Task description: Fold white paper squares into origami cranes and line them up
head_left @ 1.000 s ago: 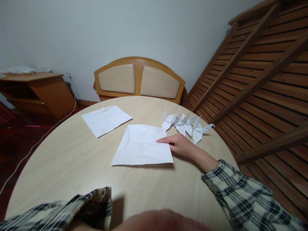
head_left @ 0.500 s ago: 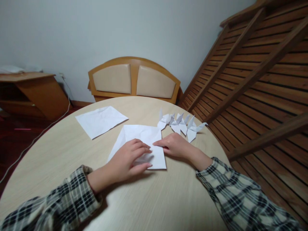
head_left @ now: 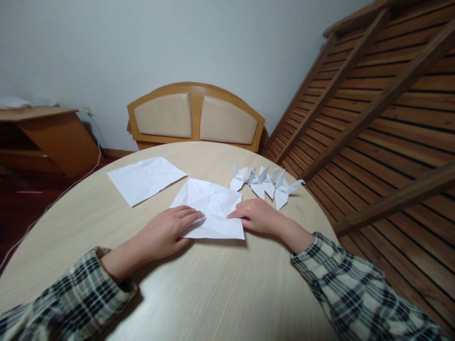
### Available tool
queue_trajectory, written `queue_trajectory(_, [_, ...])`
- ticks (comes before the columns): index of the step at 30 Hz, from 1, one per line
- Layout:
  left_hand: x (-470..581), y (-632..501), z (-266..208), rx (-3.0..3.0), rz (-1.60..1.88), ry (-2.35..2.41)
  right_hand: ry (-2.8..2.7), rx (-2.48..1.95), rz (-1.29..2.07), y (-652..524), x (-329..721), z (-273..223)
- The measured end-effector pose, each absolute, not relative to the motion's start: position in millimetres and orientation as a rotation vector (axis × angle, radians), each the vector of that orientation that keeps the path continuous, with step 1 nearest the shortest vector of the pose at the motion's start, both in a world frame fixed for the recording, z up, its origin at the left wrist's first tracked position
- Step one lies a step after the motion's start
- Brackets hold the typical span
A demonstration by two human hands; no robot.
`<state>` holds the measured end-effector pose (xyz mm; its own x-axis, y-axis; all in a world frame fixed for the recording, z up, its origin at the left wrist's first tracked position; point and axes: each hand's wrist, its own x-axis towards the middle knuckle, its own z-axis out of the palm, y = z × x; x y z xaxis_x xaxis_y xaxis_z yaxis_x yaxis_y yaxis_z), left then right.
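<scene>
A creased white sheet of paper [head_left: 216, 227] lies on the round table in front of me, with fold lines across its surface. My left hand [head_left: 168, 232] holds its left side, fingers closed together on top and the thumb low at the near edge. At the right edge, my right hand [head_left: 259, 215] is closed on the paper, its index finger resting on top and the other fingers curled under. Several folded paper cranes [head_left: 282, 193] stand just beyond my right hand. Another white sheet of paper [head_left: 144, 180] lies flat to the far left, close to the held one.
The pale round table [head_left: 213, 293] has a curved edge. Behind it stands a wooden headboard [head_left: 196, 111] with beige panels against the wall. A slatted wooden frame [head_left: 391, 123] leans at the right. To the left are a wooden desk [head_left: 60, 137] and a white cable [head_left: 53, 203].
My left hand has slid left and slightly back from the paper's middle to its left side, uncovering creases. The paper has turned slightly and shifted away. My right hand stays nearly in place.
</scene>
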<state>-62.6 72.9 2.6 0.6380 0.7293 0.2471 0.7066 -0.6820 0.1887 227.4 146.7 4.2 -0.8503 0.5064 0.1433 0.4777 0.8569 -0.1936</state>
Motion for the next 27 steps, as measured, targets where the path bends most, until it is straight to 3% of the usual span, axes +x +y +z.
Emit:
queue_trajectory(14, [-125, 112, -11, 2.467, 0.832, 1.187, -2.763, -0.628, 0.352, 160, 231, -2])
queue_trajectory(21, [-124, 118, -23, 2.539, 0.857, 1.101, -2.707, -0.582, 0.413, 162, 232, -4])
queue_trajectory(27, [-120, 115, -21, 2.458, 0.744, 1.337, -2.617, -0.676, 0.473, 163, 232, -6])
